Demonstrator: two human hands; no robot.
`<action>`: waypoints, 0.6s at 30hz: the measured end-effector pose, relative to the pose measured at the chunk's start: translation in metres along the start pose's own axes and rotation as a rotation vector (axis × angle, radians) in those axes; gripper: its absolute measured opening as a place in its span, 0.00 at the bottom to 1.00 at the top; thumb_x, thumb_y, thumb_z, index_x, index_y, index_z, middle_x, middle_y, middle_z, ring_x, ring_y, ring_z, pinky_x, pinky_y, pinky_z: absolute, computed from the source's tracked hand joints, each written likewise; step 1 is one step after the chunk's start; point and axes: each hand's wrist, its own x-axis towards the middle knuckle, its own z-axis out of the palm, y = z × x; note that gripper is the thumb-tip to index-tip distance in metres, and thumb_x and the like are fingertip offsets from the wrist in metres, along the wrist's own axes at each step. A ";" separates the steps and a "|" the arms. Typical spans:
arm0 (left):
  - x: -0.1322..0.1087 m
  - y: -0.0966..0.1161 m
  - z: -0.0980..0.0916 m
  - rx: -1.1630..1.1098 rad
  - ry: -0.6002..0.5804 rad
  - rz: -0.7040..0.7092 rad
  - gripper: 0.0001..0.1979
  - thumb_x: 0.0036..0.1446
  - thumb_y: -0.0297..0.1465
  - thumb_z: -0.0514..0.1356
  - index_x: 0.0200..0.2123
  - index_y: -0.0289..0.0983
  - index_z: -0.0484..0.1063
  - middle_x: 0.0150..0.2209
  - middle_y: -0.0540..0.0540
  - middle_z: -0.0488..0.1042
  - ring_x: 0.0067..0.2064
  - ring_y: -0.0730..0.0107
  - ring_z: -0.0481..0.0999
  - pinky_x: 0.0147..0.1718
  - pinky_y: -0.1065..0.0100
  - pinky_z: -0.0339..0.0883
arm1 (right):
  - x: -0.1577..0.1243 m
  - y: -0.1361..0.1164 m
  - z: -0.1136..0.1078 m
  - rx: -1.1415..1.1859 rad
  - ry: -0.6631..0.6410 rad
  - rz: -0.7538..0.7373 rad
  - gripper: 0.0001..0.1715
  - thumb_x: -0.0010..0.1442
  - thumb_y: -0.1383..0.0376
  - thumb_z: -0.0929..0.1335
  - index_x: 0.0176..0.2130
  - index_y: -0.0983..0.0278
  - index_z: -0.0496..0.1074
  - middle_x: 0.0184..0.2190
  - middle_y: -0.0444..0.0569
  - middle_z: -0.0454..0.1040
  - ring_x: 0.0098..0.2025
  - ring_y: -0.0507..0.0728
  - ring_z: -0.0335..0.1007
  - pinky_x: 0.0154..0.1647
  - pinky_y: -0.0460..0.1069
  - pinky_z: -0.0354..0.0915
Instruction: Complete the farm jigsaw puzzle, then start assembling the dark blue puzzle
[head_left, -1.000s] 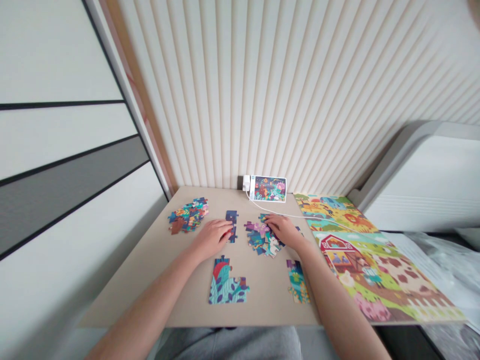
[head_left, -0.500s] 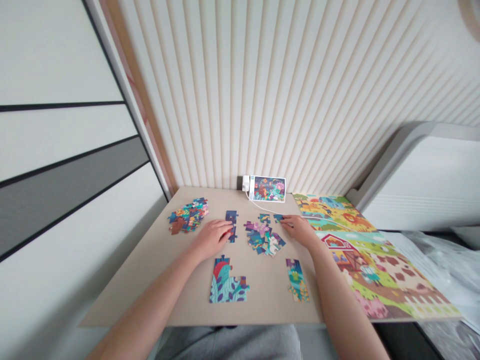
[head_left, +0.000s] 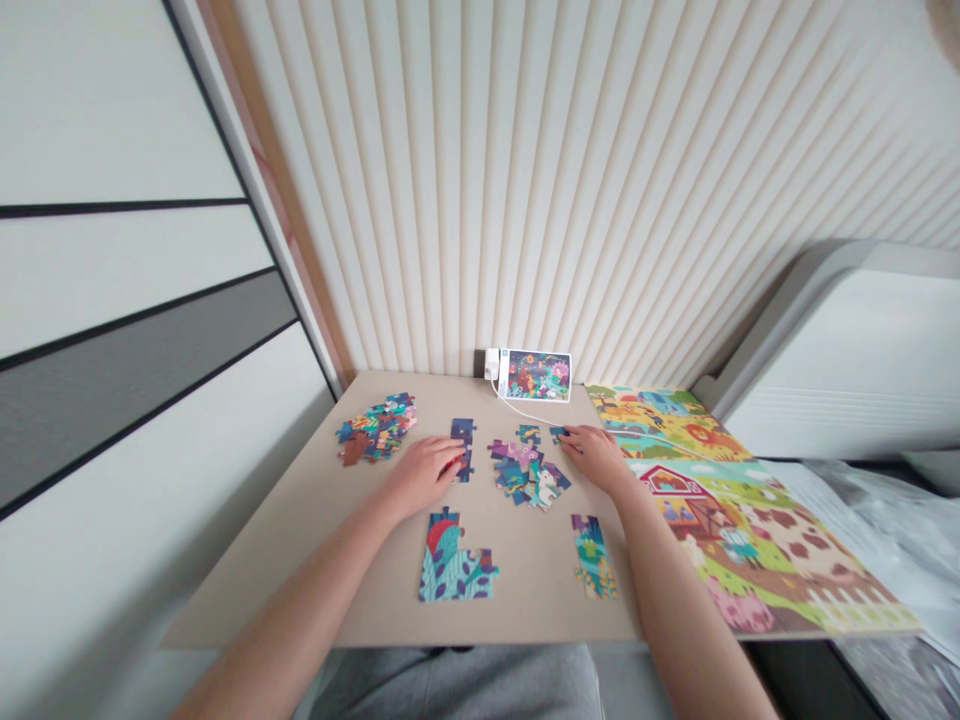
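Observation:
My left hand rests with its fingertips against a narrow strip of joined blue jigsaw pieces. My right hand lies farther right, its fingers on a small blue jigsaw piece. Between my hands is a loose group of pieces, one showing a white unicorn. A heap of jigsaw pieces lies left of my left hand. Nearer me are a joined section with leaves and a narrow joined section.
A picture card and a white plug with a white cable stand at the beige table's far edge. A large farm-scene puzzle board overhangs the right side. Ribbed wall panelling rises behind.
My right hand has moved right, from the loose group to the small blue piece. My left hand has stayed in place. The loose group now lies uncovered.

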 end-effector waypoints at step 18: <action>0.000 0.004 -0.004 0.000 0.006 0.008 0.16 0.68 0.33 0.56 0.55 0.42 0.76 0.56 0.44 0.77 0.57 0.57 0.74 0.60 0.53 0.65 | -0.019 -0.090 -0.012 0.204 -0.260 -0.285 0.32 0.53 0.47 0.77 0.55 0.53 0.77 0.53 0.53 0.75 0.57 0.68 0.68 0.60 0.61 0.58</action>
